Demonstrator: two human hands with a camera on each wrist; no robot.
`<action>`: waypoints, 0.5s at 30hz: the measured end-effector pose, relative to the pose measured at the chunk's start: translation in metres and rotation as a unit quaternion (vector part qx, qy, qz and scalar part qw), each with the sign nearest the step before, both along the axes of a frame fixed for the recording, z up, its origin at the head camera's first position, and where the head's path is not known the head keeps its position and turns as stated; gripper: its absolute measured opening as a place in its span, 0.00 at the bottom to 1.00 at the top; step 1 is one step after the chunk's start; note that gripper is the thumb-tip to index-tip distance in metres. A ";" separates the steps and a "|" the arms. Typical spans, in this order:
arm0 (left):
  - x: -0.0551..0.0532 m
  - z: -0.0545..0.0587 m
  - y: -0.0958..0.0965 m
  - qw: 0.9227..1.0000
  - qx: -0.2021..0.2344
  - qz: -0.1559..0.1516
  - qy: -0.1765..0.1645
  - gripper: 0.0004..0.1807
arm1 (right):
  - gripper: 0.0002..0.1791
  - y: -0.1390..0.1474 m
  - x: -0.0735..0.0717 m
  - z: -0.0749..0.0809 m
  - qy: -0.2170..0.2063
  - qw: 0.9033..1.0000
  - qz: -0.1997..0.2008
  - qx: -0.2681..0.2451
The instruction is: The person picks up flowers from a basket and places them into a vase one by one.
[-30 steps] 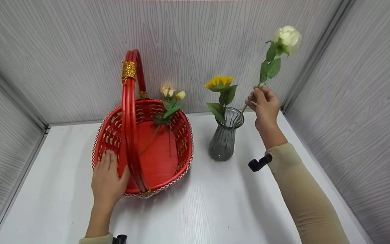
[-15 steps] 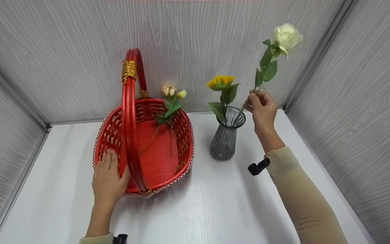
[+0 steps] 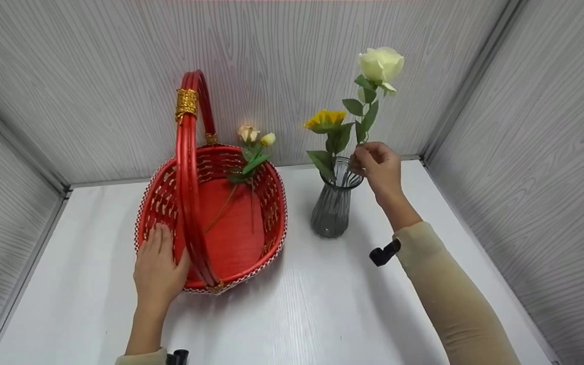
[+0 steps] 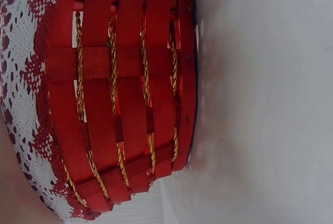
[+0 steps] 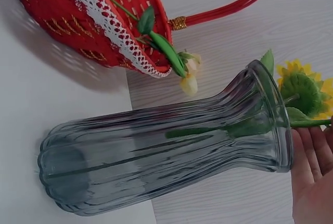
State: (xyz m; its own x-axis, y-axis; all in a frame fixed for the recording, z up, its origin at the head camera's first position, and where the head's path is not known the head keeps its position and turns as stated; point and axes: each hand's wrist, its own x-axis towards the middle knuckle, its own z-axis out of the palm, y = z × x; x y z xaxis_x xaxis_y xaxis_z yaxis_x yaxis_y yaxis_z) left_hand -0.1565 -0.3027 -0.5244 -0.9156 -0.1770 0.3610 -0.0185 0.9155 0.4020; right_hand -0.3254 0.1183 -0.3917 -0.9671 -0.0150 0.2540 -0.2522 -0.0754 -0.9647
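At the grey glass vase, my right hand pinches the stem of a white rose beside the rim. The stem's lower part runs down inside the glass, as the right wrist view also shows. A yellow sunflower with green leaves stands in the same vase. My left hand rests over the near left rim of a red woven basket, its fingers straight along the inner wall. Inside the basket, a pale peach rose and a small cream-yellow bud lean against the far right rim.
The basket's tall red handle, wound with gold cord, arches up next to my left hand. White tabletop lies in front of basket and vase. A grey wood-grain panel rises behind them, with side panels left and right.
The white rose has moved left and become more upright. My right hand has shifted left and lower, closer to the vase rim. My left hand stays on the basket.
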 end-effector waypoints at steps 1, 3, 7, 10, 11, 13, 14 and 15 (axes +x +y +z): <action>0.000 0.000 0.000 1.000 0.000 0.000 0.001 0.37 | 0.13 0.000 -0.001 0.000 -0.005 1.000 0.002 0.005; 0.000 0.000 0.000 1.000 0.000 0.000 0.003 0.37 | 0.13 0.001 -0.003 -0.001 -0.018 1.000 0.001 0.024; 0.000 -0.001 -0.001 1.000 -0.001 -0.003 0.004 0.37 | 0.11 0.002 -0.008 -0.002 -0.055 0.996 -0.013 0.069; 0.000 -0.002 -0.002 1.000 -0.002 -0.003 0.002 0.37 | 0.12 0.002 -0.009 0.000 -0.072 0.993 -0.018 0.095; 0.000 -0.002 -0.002 1.000 -0.002 -0.002 0.001 0.37 | 0.12 0.003 -0.009 0.000 -0.076 0.992 -0.018 0.100; 0.000 -0.003 -0.002 1.000 -0.001 -0.003 0.002 0.37 | 0.13 0.004 -0.009 0.002 -0.085 0.991 -0.012 0.106; 0.000 -0.003 -0.002 1.000 0.000 -0.003 0.002 0.37 | 0.13 0.005 -0.009 0.003 -0.090 0.990 -0.009 0.109; 0.000 -0.002 -0.002 1.000 0.000 -0.003 0.000 0.37 | 0.14 0.006 -0.009 0.004 -0.096 0.989 -0.007 0.113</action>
State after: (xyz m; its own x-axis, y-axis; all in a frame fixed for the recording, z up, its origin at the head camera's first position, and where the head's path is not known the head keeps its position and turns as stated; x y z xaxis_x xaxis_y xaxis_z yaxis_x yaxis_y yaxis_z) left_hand -0.1565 -0.3043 -0.5266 -0.9165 -0.1704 0.3620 -0.0118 0.9160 0.4011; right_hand -0.3346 0.1242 -0.3879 -0.9977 -0.0369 0.0569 -0.0619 0.1507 -0.9866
